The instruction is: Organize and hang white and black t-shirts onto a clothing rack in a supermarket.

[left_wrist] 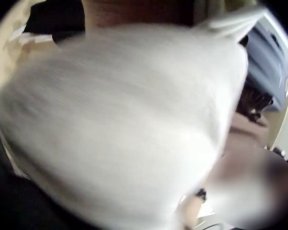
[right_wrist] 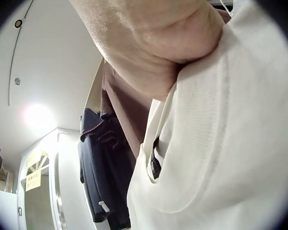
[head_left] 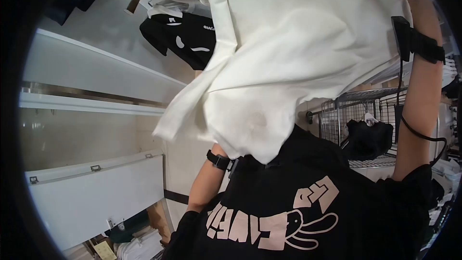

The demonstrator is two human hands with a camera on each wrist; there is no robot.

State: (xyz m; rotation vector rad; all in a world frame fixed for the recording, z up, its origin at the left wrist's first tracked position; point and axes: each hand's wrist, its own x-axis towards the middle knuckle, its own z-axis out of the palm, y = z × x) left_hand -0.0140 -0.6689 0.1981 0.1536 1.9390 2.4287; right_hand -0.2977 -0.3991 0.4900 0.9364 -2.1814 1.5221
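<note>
A white T-shirt [head_left: 308,33] is held up in front of me and fills much of the head view. My right hand [right_wrist: 158,43] grips it by the ribbed collar [right_wrist: 201,134], with the fingers hidden past the cloth. In the head view the right arm is raised at the far right. My left forearm [head_left: 208,183], strapped at the wrist, runs up behind the shirt's lower part, and the cloth hides the left hand. Blurred white cloth [left_wrist: 125,115] bulges across the left wrist view.
A black printed shirt [head_left: 185,36] hangs at the upper left. White cabinets [head_left: 96,202] line the left side. On the right stands a wire rack [head_left: 332,120] with a black garment [head_left: 370,139] on a hanger. Dark clothes [right_wrist: 105,167] hang behind the collar in the right wrist view.
</note>
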